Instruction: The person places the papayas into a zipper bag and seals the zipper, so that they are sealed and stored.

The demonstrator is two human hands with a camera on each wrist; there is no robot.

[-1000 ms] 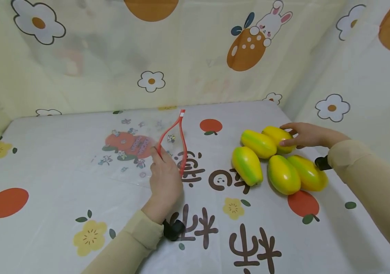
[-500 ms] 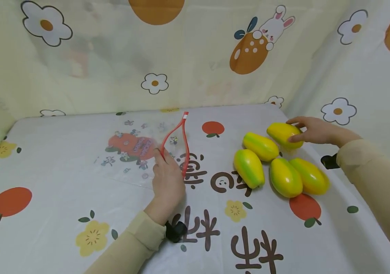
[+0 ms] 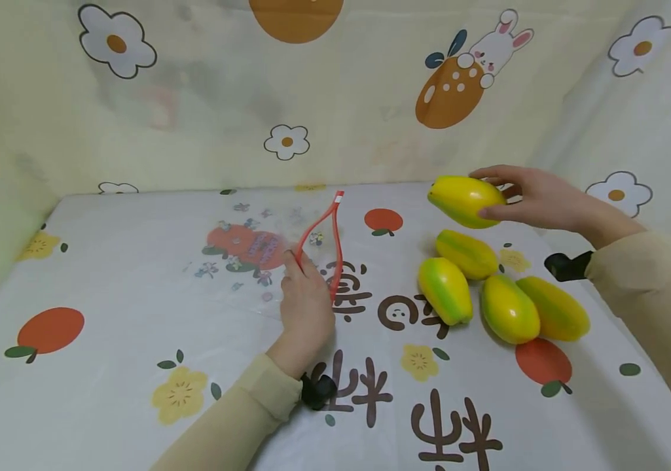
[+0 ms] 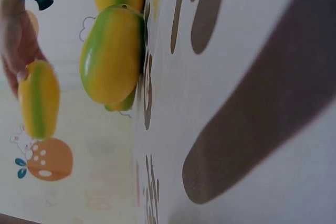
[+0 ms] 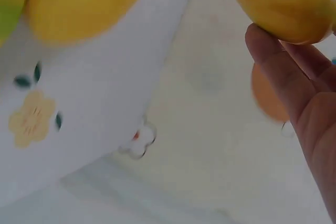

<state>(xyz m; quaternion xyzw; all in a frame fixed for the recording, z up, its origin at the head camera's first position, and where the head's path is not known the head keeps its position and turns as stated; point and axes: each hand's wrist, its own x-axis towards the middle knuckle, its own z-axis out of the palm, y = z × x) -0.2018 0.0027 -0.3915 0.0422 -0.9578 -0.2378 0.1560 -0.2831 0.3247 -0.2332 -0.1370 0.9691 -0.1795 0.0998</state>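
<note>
Work looks early: the right hand (image 3: 547,196) grasps one papaya (image 3: 463,201), raised off the desk (image 3: 105,405), right of the clear bag (image 3: 247,248), whose red handle (image 3: 340,256) the left hand (image 3: 307,301) pinches. Four more papayas (image 3: 510,309) (seemingly all that remain) lie right of the bag, which looks unfilled.

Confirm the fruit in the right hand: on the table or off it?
Off. The right hand holds the yellow-green fruit up; the left wrist view shows it clear of the tabletop, with backdrop behind.

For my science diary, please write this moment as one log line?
right hand: holds fruit in air | left hand: holds bag | on table: four other fruits
</note>
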